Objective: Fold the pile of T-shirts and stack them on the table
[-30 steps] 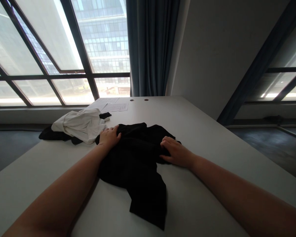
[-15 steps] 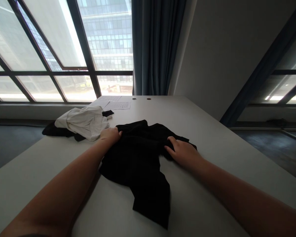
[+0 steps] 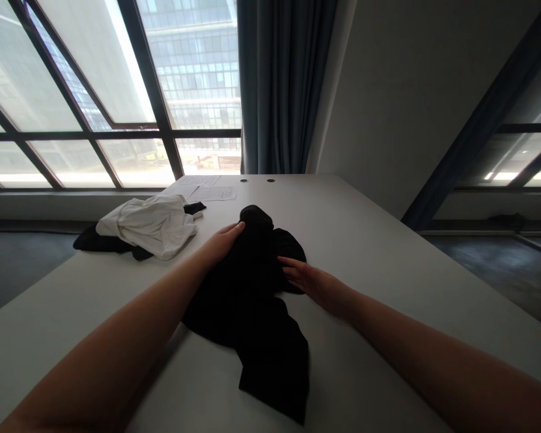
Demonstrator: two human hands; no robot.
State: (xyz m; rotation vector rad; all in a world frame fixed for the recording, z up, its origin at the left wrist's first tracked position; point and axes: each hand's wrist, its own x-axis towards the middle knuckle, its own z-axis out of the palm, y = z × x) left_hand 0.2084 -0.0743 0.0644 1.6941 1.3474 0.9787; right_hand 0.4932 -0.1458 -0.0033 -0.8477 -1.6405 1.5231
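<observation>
A black cloth garment lies bunched on the white table, its lower flap spread toward me. At its upper left edge is my left hand, fingers closed on the fabric, with part of them hidden by a raised fold. My right hand rests against the garment's right side, fingers stretched out and pointing left, thumb not clearly visible.
To the left, a crumpled white garment lies over black cloth at the table's edge. Papers lie toward the far end, near two round holes. Beyond are a blue curtain and windows.
My left hand has moved right and away from me, lifting a fold of the black garment. My right hand has shifted left and its fingers have straightened. The garment's upper part is narrower.
</observation>
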